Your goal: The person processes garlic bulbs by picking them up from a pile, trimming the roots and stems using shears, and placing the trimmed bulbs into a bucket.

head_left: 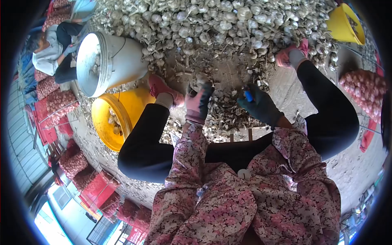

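My left hand [199,103], in a pink and dark glove, is closed around what looks like a garlic bulb [200,79], partly hidden by the fingers. To its right, my right hand [262,105], in a dark green-grey glove, grips a small tool with a blue handle [248,96]; its working end is too dark to make out. The two hands are apart, above a litter of dry garlic skins and stem scraps [228,110] between my legs. Beyond them spreads a large heap of garlic bulbs [224,24].
On the left stand a white bucket [126,61] and a yellow bucket [139,102] with some garlic inside. Another yellow bucket [341,24] is at the far right, above a mesh sack of garlic [363,92]. A co-worker [47,53] sits at the upper left, near more sacks [73,161].
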The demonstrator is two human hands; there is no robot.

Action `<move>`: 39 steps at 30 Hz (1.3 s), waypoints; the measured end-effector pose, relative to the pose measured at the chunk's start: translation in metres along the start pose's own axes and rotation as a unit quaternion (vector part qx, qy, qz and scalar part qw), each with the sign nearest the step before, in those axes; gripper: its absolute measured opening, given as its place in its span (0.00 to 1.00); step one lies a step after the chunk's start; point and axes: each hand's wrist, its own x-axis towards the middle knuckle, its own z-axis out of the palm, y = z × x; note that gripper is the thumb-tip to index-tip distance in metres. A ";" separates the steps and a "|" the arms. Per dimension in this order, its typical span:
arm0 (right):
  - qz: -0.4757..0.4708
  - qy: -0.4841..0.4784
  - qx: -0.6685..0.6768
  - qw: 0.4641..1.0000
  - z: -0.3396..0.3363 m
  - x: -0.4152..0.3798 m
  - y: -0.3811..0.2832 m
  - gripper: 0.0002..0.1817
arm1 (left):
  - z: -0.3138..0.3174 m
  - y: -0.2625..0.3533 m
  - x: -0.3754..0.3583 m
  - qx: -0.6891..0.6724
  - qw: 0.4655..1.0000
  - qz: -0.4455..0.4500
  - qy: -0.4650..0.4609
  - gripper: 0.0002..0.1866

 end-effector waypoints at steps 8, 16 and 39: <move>-0.105 -0.040 -0.377 0.919 0.017 0.003 -0.027 0.45 | 0.013 0.038 -0.009 0.392 0.912 0.107 0.049 0.39; 0.023 -0.100 -0.271 0.957 0.035 -0.009 -0.001 0.36 | 0.023 0.056 -0.017 0.444 0.891 0.091 0.029 0.43; 0.000 -0.019 -0.196 0.980 0.008 -0.012 -0.021 0.21 | -0.030 0.019 -0.011 -0.194 0.971 -0.014 -0.141 0.29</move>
